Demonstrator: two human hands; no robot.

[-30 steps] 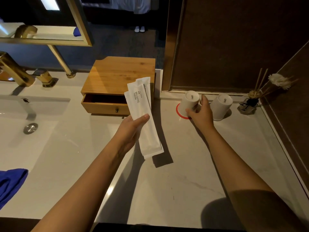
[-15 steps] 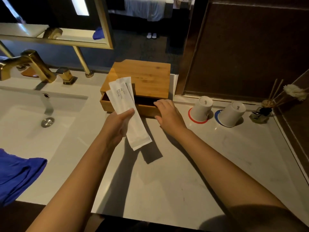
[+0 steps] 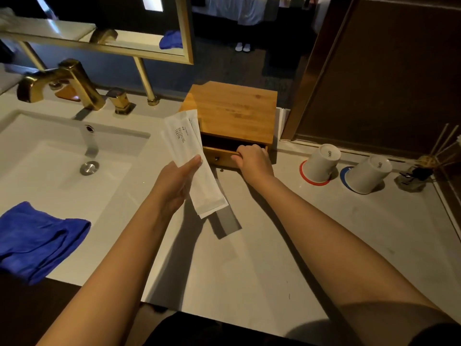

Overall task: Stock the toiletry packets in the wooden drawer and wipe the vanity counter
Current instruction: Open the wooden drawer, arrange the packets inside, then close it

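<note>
left hand (image 3: pixel 174 186) grips packets (image 3: pixel 192 161) — right hand (image 3: pixel 253 162) on drawer (image 3: pixel 224 156)

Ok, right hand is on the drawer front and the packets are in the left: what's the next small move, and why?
Probably pull the drawer further out with the right hand. Only a narrow dark gap shows, likely too small for the long packets held in the left hand. Then slide them in.

Both forearms bare — no sleeves, watch or rings visible; dark garment at lower edge.
</note>
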